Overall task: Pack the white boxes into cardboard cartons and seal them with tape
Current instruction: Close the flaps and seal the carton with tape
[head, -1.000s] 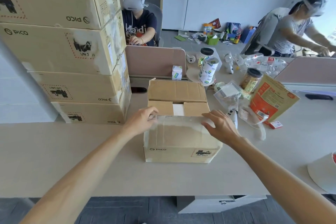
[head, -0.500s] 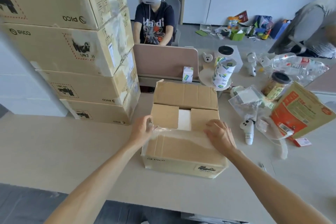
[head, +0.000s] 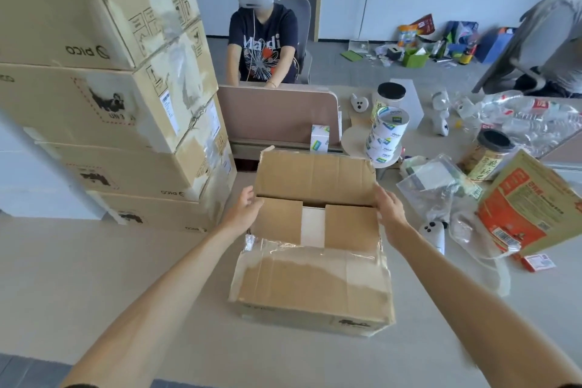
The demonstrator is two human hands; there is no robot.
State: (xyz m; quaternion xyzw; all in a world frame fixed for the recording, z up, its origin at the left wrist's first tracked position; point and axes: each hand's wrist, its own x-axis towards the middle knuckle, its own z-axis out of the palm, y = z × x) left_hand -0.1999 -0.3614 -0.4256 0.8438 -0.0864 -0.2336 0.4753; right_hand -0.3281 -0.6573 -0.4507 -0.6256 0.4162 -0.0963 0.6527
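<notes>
Carton (head: pixel 311 280) of brown cardboard sits at centre frame on a pale table (head: pixel 94 277), its rear flap (head: pixel 315 178) standing up and its two side flaps folded flat. A white box (head: pixel 312 224) shows in the gap between them, inside the carton. The near flap, edged with torn clear tape, hangs toward the camera. The person's left hand (head: pixel 242 211) touches the rear flap's left corner; whether it grips cannot be told. The right hand (head: pixel 389 214), fingers straight and together, lies against the flap's right end. A stack of cartons (head: pixel 104 98) fills the upper left of the frame. Tape rolls (head: pixel 389 135) stand piled just above and right of the carton, and a white controller (head: pixel 436 235) lies to its right.
</notes>
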